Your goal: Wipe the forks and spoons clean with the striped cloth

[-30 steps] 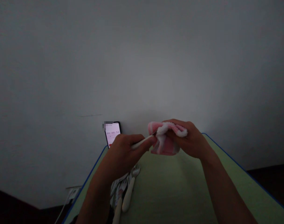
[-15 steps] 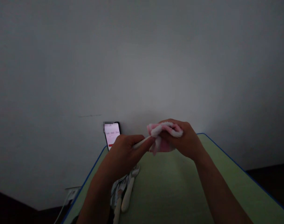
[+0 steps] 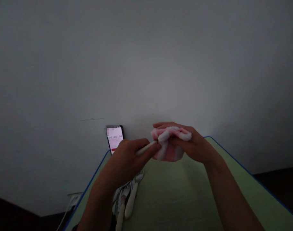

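My left hand (image 3: 134,157) is closed around a pale handle (image 3: 145,148), part of a utensil whose far end is hidden inside a cloth. The fluffy cloth (image 3: 170,150), striped pink and white, is folded over that end. Holding the cloth from the right is my right hand (image 3: 193,144), its thumb in the fold and its fingers behind. Under my left forearm several pieces of cutlery lie on the table, among them a fork (image 3: 134,194) with a cream handle.
A phone (image 3: 115,138) with a running timer leans against the wall (image 3: 161,64) at the table's far left corner. The green table (image 3: 175,199) has a blue edge. A wall socket with a cable (image 3: 73,202) is at the lower left.
The right hand has shifted slightly right and its fingers have straightened behind the cloth. More of the cloth now hangs below the hands. The left hand keeps its grip on the handle.
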The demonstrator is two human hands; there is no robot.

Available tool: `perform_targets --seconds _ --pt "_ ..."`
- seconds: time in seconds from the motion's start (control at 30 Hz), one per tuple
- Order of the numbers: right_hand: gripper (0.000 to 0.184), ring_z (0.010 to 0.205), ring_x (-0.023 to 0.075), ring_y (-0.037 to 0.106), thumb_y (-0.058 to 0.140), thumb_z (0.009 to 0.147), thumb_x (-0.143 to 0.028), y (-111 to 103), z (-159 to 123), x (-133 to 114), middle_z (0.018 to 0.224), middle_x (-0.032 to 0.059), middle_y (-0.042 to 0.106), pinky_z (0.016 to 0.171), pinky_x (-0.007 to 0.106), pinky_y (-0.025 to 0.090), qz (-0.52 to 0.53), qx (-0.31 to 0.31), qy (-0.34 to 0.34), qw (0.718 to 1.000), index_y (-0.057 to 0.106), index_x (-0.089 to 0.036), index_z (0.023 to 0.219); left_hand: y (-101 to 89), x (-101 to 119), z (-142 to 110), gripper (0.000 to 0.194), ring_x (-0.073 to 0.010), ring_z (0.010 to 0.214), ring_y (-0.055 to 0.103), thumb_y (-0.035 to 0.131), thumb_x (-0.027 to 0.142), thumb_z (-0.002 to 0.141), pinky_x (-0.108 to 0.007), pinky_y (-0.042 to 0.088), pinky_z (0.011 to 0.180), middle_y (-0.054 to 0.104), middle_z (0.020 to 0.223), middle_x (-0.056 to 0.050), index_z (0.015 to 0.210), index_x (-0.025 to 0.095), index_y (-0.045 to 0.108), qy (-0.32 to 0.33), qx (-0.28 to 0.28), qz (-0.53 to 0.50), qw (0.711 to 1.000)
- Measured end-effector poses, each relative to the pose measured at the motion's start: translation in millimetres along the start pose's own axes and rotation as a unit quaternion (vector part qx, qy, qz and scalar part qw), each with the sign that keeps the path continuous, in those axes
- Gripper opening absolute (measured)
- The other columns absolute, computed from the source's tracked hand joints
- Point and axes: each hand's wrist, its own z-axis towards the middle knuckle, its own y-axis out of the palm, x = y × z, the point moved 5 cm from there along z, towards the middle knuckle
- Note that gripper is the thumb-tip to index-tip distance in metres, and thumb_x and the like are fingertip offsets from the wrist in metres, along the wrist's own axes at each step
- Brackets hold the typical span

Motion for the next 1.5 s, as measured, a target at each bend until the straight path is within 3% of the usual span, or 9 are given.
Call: perform_targets --seconds 0.17,0.4,0.73,0.83,0.97,1.07,1.17,1.27,1.5 --pt "0.024 0.098 0.0164 0.056 0.055 0.079 -0.015 -4.5 1.2 4.2 0.103 0.0026 0.062 0.089 0.032 0.043 -0.031 0.062 0.024 0.997 0.063 -0.023 0.100 2.6 3.3 3.8 0.041 -0.0072 0.046 0.037 0.042 0.044 0.086 -0.019 0.026 0.045 0.039 0.049 0.005 0.061 0.015 0.054 0.016 0.010 0.010 1.000" --pt "0.021 0.062 0.0114 0.055 0.068 0.069 -0.036 -20.2 -1.8 24.4 0.072 -0.0008 0.063 0.055 0.023 0.043 0.053 0.284 0.108 0.951 0.064 -0.019 0.081 8.1 12.9 5.1 0.037 -0.0075 0.047 0.039 0.033 0.043 0.091 -0.018 0.028 0.045 0.042 0.052 0.006 0.074 0.018 0.054 0.006 -0.016 -0.078 0.997" --pt "0.025 0.058 0.0117 0.056 0.063 0.072 -0.042 -18.1 -0.9 41.8 0.070 0.0006 0.064 0.056 0.024 0.045 0.239 0.268 0.132 0.924 0.063 -0.019 0.082 3.3 -7.2 3.2 0.027 -0.0080 0.047 0.041 0.034 0.039 0.091 -0.019 0.032 0.045 0.045 0.055 0.006 0.086 0.018 0.052 -0.032 0.030 -0.121 0.992" --pt "0.023 0.066 0.0149 0.058 0.061 0.072 -0.039 -18.9 0.3 47.5 0.075 0.0016 0.065 0.062 0.026 0.046 0.261 0.273 0.143 0.915 0.062 -0.018 0.083 0.9 -13.4 4.6 0.026 -0.0083 0.045 0.043 0.037 0.037 0.090 -0.019 0.033 0.044 0.050 0.057 0.005 0.100 0.019 0.052 -0.050 0.048 -0.116 0.991" --pt "0.023 0.081 0.0191 0.060 0.053 0.072 -0.034 -17.3 0.2 56.1 0.088 0.0048 0.065 0.069 0.029 0.048 0.281 0.279 0.187 0.899 0.059 -0.017 0.085 2.3 -15.5 6.1 0.029 -0.0070 0.040 0.042 0.040 0.043 0.087 -0.018 0.033 0.040 0.050 0.054 0.005 0.090 0.018 0.055 -0.075 0.043 -0.127 0.988" --pt "0.025 0.083 0.0194 0.060 0.051 0.073 -0.032 -12.6 0.0 63.9 0.093 0.0069 0.065 0.072 0.030 0.048 0.308 0.252 0.222 0.890 0.059 -0.016 0.089 5.6 -17.0 7.2 0.028 -0.0071 0.042 0.049 0.043 0.043 0.086 -0.018 0.037 0.042 0.058 0.060 0.003 0.084 0.018 0.055 -0.081 0.031 -0.141 0.986" --pt "0.023 0.078 0.0166 0.059 0.057 0.072 -0.031 -8.1 0.8 70.4 0.090 0.0060 0.066 0.073 0.028 0.047 0.327 0.206 0.215 0.897 0.060 -0.015 0.088 7.0 -20.5 9.4 0.024 -0.0087 0.047 0.055 0.045 0.037 0.085 -0.019 0.041 0.044 0.065 0.072 0.000 0.100 0.020 0.054 -0.078 0.045 -0.157 0.983" --pt "0.024 0.074 0.0131 0.058 0.063 0.069 -0.027 -8.2 0.0 76.0 0.087 0.0030 0.065 0.069 0.025 0.045 0.328 0.196 0.203 0.902 0.060 -0.018 0.091 6.1 -22.7 11.2 0.029 -0.0108 0.052 0.060 0.048 0.033 0.084 -0.022 0.046 0.048 0.067 0.076 -0.002 0.109 0.021 0.052 -0.084 0.064 -0.176 0.979" --pt "0.027 0.069 0.0122 0.057 0.066 0.067 -0.031 -12.9 -2.4 77.4 0.087 0.0031 0.065 0.063 0.024 0.045 0.279 0.222 0.222 0.907 0.062 -0.020 0.091 -15.1 -19.2 6.6 0.027 -0.0156 0.069 0.063 0.056 0.043 0.078 -0.025 0.048 0.059 0.069 0.080 -0.003 0.087 0.018 0.064 -0.108 0.180 -0.113 0.971"
